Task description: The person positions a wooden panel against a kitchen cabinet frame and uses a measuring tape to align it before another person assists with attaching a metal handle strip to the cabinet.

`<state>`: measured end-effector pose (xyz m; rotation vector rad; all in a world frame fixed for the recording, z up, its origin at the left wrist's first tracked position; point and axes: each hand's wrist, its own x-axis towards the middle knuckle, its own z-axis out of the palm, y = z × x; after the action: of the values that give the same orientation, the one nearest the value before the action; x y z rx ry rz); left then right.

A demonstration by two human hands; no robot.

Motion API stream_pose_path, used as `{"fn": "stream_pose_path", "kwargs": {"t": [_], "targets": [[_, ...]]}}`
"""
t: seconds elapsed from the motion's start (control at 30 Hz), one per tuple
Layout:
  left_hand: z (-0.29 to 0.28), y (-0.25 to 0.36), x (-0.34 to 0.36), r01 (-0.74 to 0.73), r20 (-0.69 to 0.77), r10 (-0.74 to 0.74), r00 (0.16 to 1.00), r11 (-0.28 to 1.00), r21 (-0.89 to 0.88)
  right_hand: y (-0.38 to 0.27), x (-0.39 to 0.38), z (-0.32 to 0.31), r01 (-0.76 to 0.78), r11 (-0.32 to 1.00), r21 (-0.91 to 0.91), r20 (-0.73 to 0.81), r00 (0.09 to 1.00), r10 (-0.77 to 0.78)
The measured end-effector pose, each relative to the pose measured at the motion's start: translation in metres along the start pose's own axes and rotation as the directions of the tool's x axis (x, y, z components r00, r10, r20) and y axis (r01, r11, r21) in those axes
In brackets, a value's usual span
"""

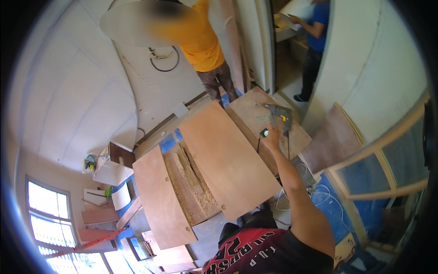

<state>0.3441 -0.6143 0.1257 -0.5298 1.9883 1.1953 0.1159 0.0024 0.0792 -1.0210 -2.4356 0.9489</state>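
My right arm stretches forward over the workbench, and my right hand (273, 138) is just below a dark corded drill (282, 115) with a yellow part. The drill lies on a brown board (255, 107). Against the left side of that hand is a small dark round object (264, 133) with a pale face and a cord hanging below it. The fingers appear closed around it, but its kind is unclear. To the left lie two light plywood panels, a large one (228, 160) and a narrower one (159, 196). Wood shavings (194, 182) fill the gap between them. My left hand is out of view.
A person in a yellow shirt (205, 50) stands beyond the bench, and another in blue (317, 41) is in the doorway. A wooden frame (365, 196) leans at the right. Cables (326, 192) lie on blue floor covering. An open cabinet box (114, 166) stands at left.
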Motion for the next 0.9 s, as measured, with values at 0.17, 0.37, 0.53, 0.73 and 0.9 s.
{"fn": "stream_pose_path", "kwargs": {"t": [0.17, 0.37, 0.53, 0.73, 0.9], "targets": [[-0.078, -0.012, -0.029, -0.279, 0.167, 0.248, 0.954, 0.940, 0.197, 0.011, -0.069, -0.036, 0.243, 0.939, -0.244, -0.128, 0.952, -0.279], [-0.101, 0.010, 0.076, -0.170, 0.319, 0.073, 0.945, 0.942, 0.289, -0.015, -0.163, -0.137, 0.189, 0.913, -0.362, -0.364, 0.872, -0.325], [0.000, 0.059, 0.100, -0.515, 0.676, 0.179, 0.714, 0.789, 0.335, -0.054, -0.323, -0.269, 0.127, 0.981, -0.150, -0.496, 0.848, -0.186], [0.104, 0.104, -0.032, -0.566, 0.898, 0.344, 0.275, 0.813, -0.138, -0.082, -0.551, -0.220, 0.034, 0.985, 0.171, 0.506, 0.855, -0.117], [0.134, 0.059, -0.048, -0.088, 0.862, -0.279, -0.423, 0.959, 0.268, -0.121, -0.642, -0.181, 0.018, 0.961, 0.277, 0.289, 0.952, -0.101]]}}
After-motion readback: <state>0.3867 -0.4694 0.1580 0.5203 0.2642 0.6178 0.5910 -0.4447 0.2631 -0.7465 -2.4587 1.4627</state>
